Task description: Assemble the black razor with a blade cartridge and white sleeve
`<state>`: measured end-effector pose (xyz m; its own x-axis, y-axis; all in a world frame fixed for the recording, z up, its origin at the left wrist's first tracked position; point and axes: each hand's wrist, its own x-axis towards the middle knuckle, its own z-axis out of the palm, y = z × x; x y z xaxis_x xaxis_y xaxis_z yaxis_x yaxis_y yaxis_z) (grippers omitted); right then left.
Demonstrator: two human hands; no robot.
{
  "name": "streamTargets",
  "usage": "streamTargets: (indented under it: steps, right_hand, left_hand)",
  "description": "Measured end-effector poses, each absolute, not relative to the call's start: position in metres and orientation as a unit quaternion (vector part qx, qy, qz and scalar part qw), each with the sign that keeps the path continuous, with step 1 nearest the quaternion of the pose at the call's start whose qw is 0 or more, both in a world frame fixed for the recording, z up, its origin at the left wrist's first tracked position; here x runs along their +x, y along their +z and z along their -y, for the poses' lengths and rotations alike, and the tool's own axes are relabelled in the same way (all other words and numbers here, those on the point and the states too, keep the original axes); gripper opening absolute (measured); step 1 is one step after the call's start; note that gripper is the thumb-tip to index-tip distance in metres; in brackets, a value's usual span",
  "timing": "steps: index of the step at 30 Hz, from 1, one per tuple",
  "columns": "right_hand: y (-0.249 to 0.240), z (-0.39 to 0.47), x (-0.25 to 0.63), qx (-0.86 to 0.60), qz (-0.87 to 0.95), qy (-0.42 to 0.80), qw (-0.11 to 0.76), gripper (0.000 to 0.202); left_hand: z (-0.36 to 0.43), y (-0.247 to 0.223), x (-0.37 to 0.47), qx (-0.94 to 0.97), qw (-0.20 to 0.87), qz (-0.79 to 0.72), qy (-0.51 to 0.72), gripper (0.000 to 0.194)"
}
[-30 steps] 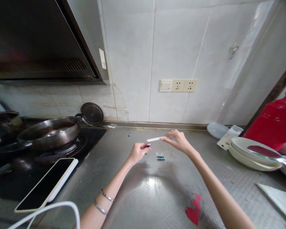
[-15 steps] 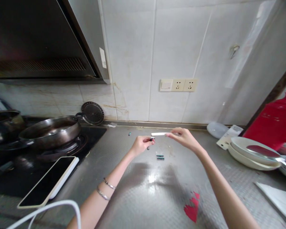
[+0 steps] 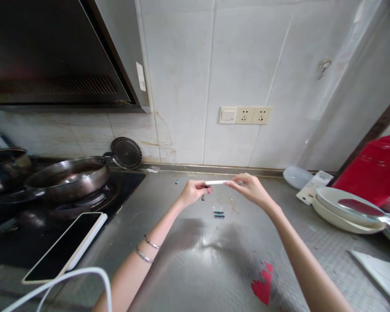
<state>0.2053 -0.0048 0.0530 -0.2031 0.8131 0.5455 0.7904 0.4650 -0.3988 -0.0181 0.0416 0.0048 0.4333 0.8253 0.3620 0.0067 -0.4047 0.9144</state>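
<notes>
A slim white stick [image 3: 217, 182] is level above the steel counter, between both hands. My right hand [image 3: 248, 187] is closed in a pinch on its right end. At its left end, my left hand [image 3: 193, 192] is closed on a small black piece [image 3: 206, 188], with fingertips against the stick; how the two parts meet is hidden. A small dark object [image 3: 203, 197] shows just below the left fingers. On the counter below lie two short dark-green cylinders [image 3: 219, 214] side by side. A similar small cylinder [image 3: 177, 181] lies farther back, left of my left hand.
At left, a phone [image 3: 65, 247] lies partly on the stove, near a white cable [image 3: 84, 271]. A steel pan [image 3: 68, 177] sits on the stove. Stacked white bowls [image 3: 341, 216] and a red container [image 3: 370, 164] stand at right. A red patch [image 3: 263, 284] marks the front counter.
The white stick and left fingers have come together; the gap between the stick's left end and the black piece has closed. My right hand has barely moved.
</notes>
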Motion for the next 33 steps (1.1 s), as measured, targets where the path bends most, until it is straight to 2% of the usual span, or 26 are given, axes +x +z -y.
streamTargets:
  steps: [10,22,33]
  right_hand:
    - [0.048,-0.002,0.205,-0.529,0.762,-0.011,0.373,0.048]
    - [0.04,-0.005,0.19,-0.539,0.736,0.034,0.408,0.047]
    - [0.056,-0.01,0.175,-0.516,0.739,0.063,0.428,0.048]
  left_hand:
    - [-0.047,0.01,-0.028,0.711,0.452,-0.304,0.445,0.018]
    - [-0.051,0.019,-0.041,0.688,0.461,-0.309,0.468,0.019]
    - [-0.054,0.028,-0.054,0.679,0.471,-0.326,0.459,0.022]
